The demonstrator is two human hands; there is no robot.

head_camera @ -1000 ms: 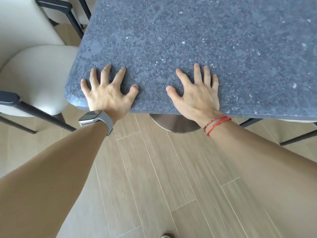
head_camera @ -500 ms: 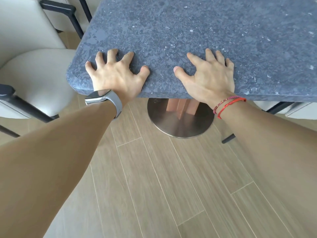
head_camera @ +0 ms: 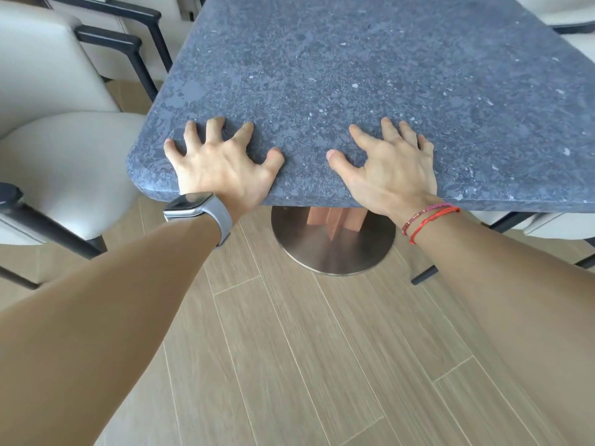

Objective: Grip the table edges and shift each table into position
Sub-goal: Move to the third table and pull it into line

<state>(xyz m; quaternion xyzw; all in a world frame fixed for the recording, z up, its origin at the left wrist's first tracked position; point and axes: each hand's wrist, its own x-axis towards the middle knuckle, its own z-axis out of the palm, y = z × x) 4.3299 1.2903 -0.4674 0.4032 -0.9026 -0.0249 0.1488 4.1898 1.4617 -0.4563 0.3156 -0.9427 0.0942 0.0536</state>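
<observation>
A dark blue-grey speckled stone table (head_camera: 354, 66) fills the upper part of the view, its near edge facing me. My left hand (head_camera: 222, 165), with a grey watch on the wrist, presses down on the top near the rounded left corner. Its fingers are spread and arched. My right hand (head_camera: 389, 169), with red thread bracelets on the wrist, presses the top beside it in the same way. Both palms lie at the near edge; no finger wraps under it. The round steel base (head_camera: 331, 249) stands on the floor below.
A white padded chair (head_camera: 64, 149) with dark metal arms stands close to the table's left corner, and another (head_camera: 106, 43) behind it. A further white chair (head_camera: 560, 230) and its dark legs sit under the right side. Wood-look floor planks stretch toward me.
The table top has slid away from me, uncovering its round base. My fingers went from lying flat to arched, and both hands stayed on the near edge.
</observation>
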